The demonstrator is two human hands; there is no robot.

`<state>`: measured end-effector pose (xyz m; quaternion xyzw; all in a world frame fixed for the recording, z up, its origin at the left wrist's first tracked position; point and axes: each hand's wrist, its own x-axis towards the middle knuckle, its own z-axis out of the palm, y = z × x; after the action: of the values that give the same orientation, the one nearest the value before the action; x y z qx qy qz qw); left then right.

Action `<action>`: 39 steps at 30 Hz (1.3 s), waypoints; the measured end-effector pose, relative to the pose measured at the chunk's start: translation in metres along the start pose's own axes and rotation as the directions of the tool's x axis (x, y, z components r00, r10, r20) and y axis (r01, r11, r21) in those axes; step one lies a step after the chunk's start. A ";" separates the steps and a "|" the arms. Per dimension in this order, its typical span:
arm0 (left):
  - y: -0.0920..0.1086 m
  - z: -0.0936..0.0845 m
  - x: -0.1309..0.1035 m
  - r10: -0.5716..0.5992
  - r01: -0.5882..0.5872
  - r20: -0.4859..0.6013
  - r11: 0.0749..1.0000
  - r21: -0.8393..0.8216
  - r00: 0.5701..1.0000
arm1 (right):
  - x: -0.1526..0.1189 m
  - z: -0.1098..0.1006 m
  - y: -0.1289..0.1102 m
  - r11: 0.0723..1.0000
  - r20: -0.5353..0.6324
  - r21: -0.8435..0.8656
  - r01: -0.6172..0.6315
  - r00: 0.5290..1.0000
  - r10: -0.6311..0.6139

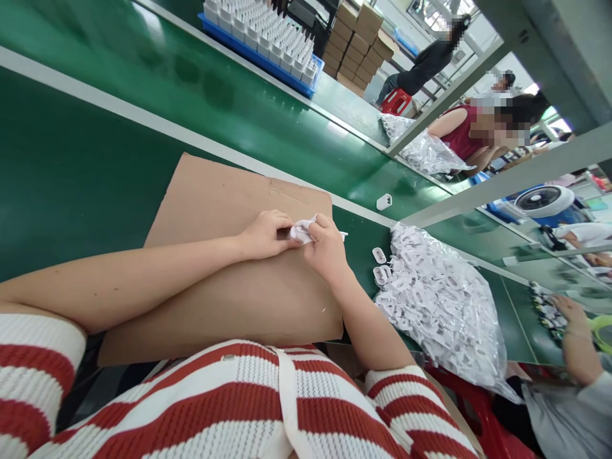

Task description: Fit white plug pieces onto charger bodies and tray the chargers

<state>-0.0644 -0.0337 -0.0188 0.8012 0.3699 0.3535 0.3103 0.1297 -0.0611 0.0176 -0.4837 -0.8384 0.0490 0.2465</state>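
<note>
Both of my hands meet over a brown cardboard sheet [229, 299] on the green table. Between them is a small white plastic piece [302, 231]. My left hand [268, 234] pinches its left end with thumb and fingers. The fingers of my right hand [326, 245] are curled round its right side, and a bit of white sticks out beyond them. Details of the piece are covered by my fingers. To the right lies a clear bag [440, 306] full of white plastic parts, with a few loose white parts [379, 255] at its left edge.
A single white housing [384, 202] stands on the green belt beyond the table. Further back is a blue tray [258, 48] of white adapters. A slanting metal post [449, 95] rises at the right. Other people sit across and at the right, one reaching toward small parts [547, 309].
</note>
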 end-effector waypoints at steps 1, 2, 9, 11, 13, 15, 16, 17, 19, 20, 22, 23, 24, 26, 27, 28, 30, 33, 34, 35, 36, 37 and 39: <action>-0.001 0.000 0.000 -0.012 0.012 -0.008 1.000 0.012 1.000 | 0.001 0.002 0.001 1.000 -0.015 0.014 -0.014 1.000 0.014; -0.001 0.000 0.000 -0.020 0.020 -0.015 0.999 0.027 1.000 | 0.002 0.004 0.002 0.999 -0.036 0.026 -0.024 0.999 0.025; 0.001 -0.003 -0.008 -0.029 0.029 -0.002 0.993 0.114 1.000 | 0.000 0.017 -0.001 0.999 -0.176 -0.014 0.049 0.983 -0.051; 0.006 -0.006 -0.010 -0.067 0.065 0.012 0.993 0.097 0.998 | -0.004 0.021 -0.002 0.997 -0.182 0.045 0.055 0.982 -0.046; 0.013 -0.010 -0.010 -0.109 0.107 0.068 0.993 0.043 0.992 | -0.010 0.025 -0.003 0.988 -0.197 0.154 0.029 0.980 0.002; 0.019 -0.015 -0.007 -0.165 0.176 0.139 0.982 -0.068 0.976 | -0.014 0.029 -0.003 0.959 -0.229 0.283 -0.008 0.971 0.076; 0.021 -0.017 -0.005 -0.200 0.225 0.161 0.963 -0.151 0.966 | -0.016 0.031 -0.003 0.939 -0.244 0.343 -0.013 0.964 0.103; 0.022 -0.019 -0.002 -0.239 0.280 0.179 0.926 -0.253 0.954 | -0.016 0.031 -0.003 0.920 -0.254 0.393 -0.003 0.961 0.111; 0.023 -0.024 0.004 -0.312 0.391 0.241 0.800 -0.455 0.919 | -0.016 0.030 -0.002 0.888 -0.240 0.458 0.043 0.968 0.076; 0.022 -0.027 0.006 -0.335 0.443 0.291 0.725 -0.527 0.896 | -0.015 0.028 -0.002 0.875 -0.219 0.480 0.060 0.974 0.054; 0.019 -0.033 0.008 -0.344 0.537 0.415 0.602 -0.591 0.842 | -0.015 0.024 -0.002 0.858 -0.161 0.510 0.053 0.986 0.035; 0.017 -0.036 0.008 -0.338 0.571 0.464 0.564 -0.596 0.819 | -0.015 0.021 -0.002 0.856 -0.129 0.515 0.037 0.991 0.035; 0.016 -0.038 0.007 -0.330 0.590 0.495 0.545 -0.595 0.804 | -0.016 0.019 -0.002 0.858 -0.102 0.514 0.023 0.994 0.034; 0.015 -0.040 0.005 -0.311 0.593 0.513 0.538 -0.599 0.800 | -0.017 0.016 -0.002 0.871 -0.075 0.491 0.021 0.997 0.018; 0.015 -0.039 0.004 -0.306 0.586 0.507 0.540 -0.604 0.806 | -0.017 0.016 -0.002 0.880 -0.084 0.474 0.033 0.996 0.008; 0.015 -0.038 0.002 -0.308 0.580 0.497 0.535 -0.614 0.811 | -0.018 0.016 -0.003 0.887 -0.109 0.459 0.049 0.994 0.002; 0.017 -0.032 0.000 -0.323 0.579 0.482 0.500 -0.644 0.814 | -0.017 0.018 -0.004 0.901 -0.176 0.429 0.070 0.984 0.007; 0.021 -0.022 -0.004 -0.344 0.571 0.457 0.445 -0.690 0.820 | -0.015 0.021 -0.006 0.920 -0.255 0.383 0.084 0.967 0.019; 0.022 -0.021 -0.004 -0.347 0.559 0.441 0.445 -0.699 0.828 | -0.014 0.021 -0.007 0.925 -0.271 0.369 0.091 0.962 0.014; 0.024 -0.020 -0.005 -0.348 0.548 0.426 0.453 -0.704 0.835 | -0.013 0.021 -0.007 0.929 -0.281 0.356 0.100 0.960 0.005; 0.025 -0.020 -0.005 -0.349 0.540 0.416 0.463 -0.702 0.840 | -0.012 0.021 -0.007 0.932 -0.286 0.345 0.110 0.958 -0.007; 0.027 -0.020 -0.004 -0.347 0.537 0.413 0.471 -0.700 0.842 | -0.011 0.021 -0.006 0.934 -0.288 0.336 0.119 0.957 -0.018; 0.030 -0.023 -0.002 -0.317 0.537 0.435 0.465 -0.704 0.843 | -0.009 0.019 -0.004 0.936 -0.291 0.332 0.118 0.957 -0.017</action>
<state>-0.0720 -0.0459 0.0162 0.4885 0.3177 0.2904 0.7590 0.1211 -0.0678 -0.0012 -0.4054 -0.7890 0.1171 0.4466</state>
